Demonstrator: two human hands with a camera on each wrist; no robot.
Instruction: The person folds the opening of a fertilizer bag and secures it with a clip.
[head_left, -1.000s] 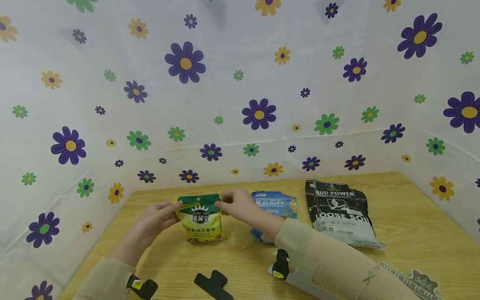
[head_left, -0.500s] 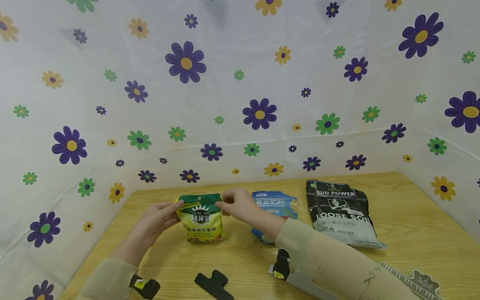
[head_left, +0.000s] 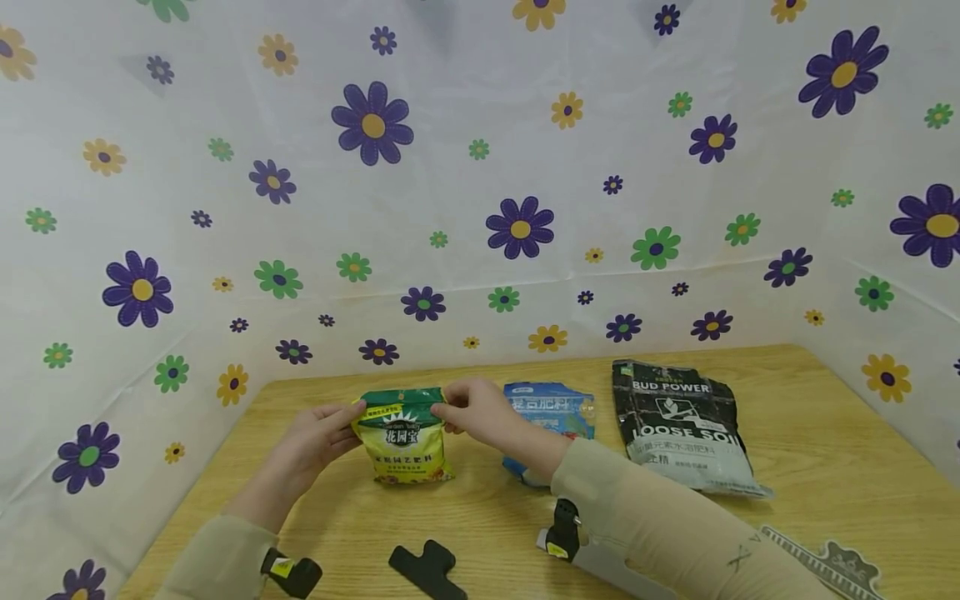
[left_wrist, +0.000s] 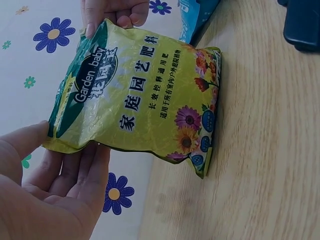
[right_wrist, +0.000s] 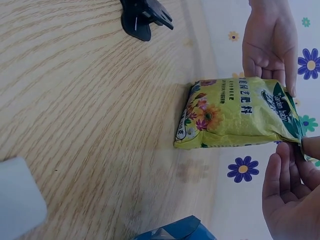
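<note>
A yellow and green fertilizer bag (head_left: 405, 458) stands upright on the wooden table, its base touching the tabletop. My left hand (head_left: 303, 446) pinches its upper left corner between thumb and fingers. The upper right corner is pinched by my right hand (head_left: 480, 412). A crease runs across the green top band, which bends over part of the printed logo. In the left wrist view the bag's front (left_wrist: 145, 100) faces the camera, with flowers printed near the base. The right wrist view shows the bag's side (right_wrist: 225, 117) and both hands at its top end.
A blue fertilizer bag (head_left: 551, 408) lies behind my right forearm, partly hidden. Right of it is a black and grey soil bag (head_left: 686, 429). A black clip (head_left: 427, 568) lies in front. Near the right forearm are a pale flat object (head_left: 615, 575) and a ruler with a bear-shaped edge (head_left: 832, 562).
The green top band has bent over, covering part of the logo. Both hands keep their pinch on the corners and have barely moved.
</note>
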